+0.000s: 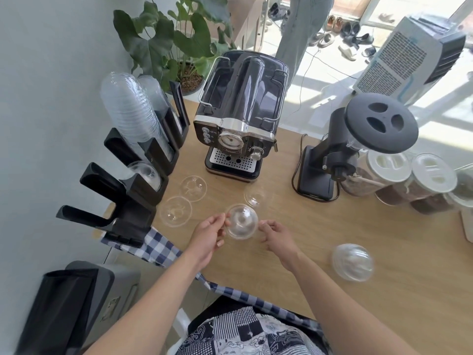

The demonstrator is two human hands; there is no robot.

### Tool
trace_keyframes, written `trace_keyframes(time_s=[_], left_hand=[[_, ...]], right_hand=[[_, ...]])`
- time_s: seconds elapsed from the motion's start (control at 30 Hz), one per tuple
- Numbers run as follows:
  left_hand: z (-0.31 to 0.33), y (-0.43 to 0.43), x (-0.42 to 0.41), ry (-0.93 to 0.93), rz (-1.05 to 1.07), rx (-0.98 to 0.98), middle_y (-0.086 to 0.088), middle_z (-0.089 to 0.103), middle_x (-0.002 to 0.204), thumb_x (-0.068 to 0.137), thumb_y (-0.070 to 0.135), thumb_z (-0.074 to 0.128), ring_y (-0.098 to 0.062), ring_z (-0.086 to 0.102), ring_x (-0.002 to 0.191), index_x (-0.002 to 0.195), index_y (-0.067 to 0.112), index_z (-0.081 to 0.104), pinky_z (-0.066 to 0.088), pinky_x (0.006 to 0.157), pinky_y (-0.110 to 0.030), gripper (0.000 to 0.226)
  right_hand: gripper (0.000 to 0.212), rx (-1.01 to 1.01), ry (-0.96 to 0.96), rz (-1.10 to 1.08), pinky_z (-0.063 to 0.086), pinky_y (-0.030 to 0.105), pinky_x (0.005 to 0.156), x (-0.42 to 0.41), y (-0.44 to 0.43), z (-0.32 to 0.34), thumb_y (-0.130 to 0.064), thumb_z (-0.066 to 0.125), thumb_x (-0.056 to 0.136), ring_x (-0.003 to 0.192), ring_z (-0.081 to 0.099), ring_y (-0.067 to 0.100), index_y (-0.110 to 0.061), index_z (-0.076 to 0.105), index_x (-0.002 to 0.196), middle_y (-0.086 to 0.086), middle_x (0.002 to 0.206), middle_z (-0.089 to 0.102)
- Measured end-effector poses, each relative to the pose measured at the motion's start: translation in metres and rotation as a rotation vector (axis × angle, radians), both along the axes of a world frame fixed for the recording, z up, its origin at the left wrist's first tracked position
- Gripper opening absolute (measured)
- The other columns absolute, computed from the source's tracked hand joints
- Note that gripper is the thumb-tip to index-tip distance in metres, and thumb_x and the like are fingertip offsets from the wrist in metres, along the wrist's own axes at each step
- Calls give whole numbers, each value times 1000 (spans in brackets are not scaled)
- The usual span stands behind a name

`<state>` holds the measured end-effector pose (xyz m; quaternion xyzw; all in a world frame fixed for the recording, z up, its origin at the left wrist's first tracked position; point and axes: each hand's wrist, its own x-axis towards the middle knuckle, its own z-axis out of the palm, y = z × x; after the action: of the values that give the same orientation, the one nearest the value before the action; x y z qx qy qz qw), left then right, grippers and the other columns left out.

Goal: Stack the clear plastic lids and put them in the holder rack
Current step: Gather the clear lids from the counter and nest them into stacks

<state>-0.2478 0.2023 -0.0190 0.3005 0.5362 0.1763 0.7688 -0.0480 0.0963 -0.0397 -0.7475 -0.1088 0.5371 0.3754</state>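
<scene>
A clear dome lid (241,222) is held just above the wooden table between my two hands. My left hand (208,235) pinches its left rim. The fingertips of my right hand (276,237) sit at its right rim. Three more clear lids lie loose on the table: one lid (193,188) near the rack, one lid (175,211) in front of it, one lid (258,196) before the coffee machine. A blurred lid (352,262) lies far right. The black holder rack (135,193) stands at the left, with a tall lid stack (128,111) and a single lid (144,174) in its slots.
A black espresso machine (240,116) stands behind the lids, a black grinder (358,139) to its right, and lidded jars (409,183) beyond that. A checked cloth (156,245) hangs off the table's left edge. A person's legs (299,29) stand in the background.
</scene>
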Motion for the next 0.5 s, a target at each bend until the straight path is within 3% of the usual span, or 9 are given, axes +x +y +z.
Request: trace_keyframes(time_s=[0.2, 0.33, 0.5], left_hand=[[-1, -2, 12, 207, -41, 209, 2, 73, 107, 111, 34, 67, -11, 63, 79, 126, 30, 71, 51, 68, -26, 16], [-4, 1, 13, 315, -54, 299, 2, 74, 120, 112, 37, 64, -14, 68, 91, 123, 34, 70, 56, 80, -30, 13], [-4, 12, 8, 401, -149, 415, 7, 70, 121, 111, 42, 63, -18, 72, 106, 122, 32, 68, 60, 87, -32, 16]], right_hand=[[37, 48, 81, -33, 68, 39, 86, -7, 7, 12, -54, 61, 110, 106, 78, 28, -21, 63, 128, -1, 127, 73], [52, 38, 10, 61, 69, 39, 88, -9, 10, 22, -70, 66, 99, 101, 79, 19, -27, 61, 129, -4, 126, 73], [51, 19, -123, 140, 64, 36, 87, -9, 19, 32, -74, 59, 101, 102, 75, 16, -29, 60, 125, -6, 122, 72]])
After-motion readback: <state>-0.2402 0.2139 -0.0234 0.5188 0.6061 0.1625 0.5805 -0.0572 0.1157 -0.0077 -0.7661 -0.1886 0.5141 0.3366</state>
